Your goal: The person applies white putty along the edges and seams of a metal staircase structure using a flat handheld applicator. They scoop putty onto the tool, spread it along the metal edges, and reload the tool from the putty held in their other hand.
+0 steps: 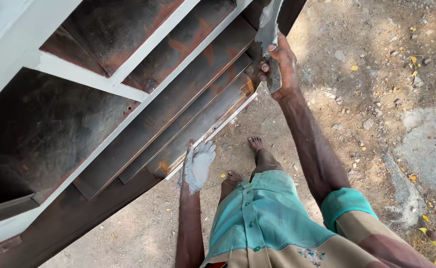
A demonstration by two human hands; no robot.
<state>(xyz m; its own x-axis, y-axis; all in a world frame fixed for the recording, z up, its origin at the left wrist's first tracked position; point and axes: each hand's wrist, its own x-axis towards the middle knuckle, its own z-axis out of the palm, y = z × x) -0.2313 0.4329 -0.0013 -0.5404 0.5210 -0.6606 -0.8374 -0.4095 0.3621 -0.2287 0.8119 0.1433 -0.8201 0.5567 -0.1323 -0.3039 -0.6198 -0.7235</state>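
My right hand (pixel 281 67) is raised and shut on a flat metal blade (pixel 269 22) smeared with grey paste, held against the end of a rusty slatted steel frame (pixel 178 94). Lower down, my left hand (pixel 198 166) is coated in the same grey paste. Its fingers lie flat against the frame's bottom grey-painted edge (pixel 213 130), and it grips nothing that I can see. The frame's slats are brown with rust and its bars are painted pale grey.
I stand barefoot on sandy ground (pixel 357 114) strewn with small stones and yellow leaves. A grey concrete patch (pixel 426 144) lies to the right. The steel frame fills the left half of the view, close to my body.
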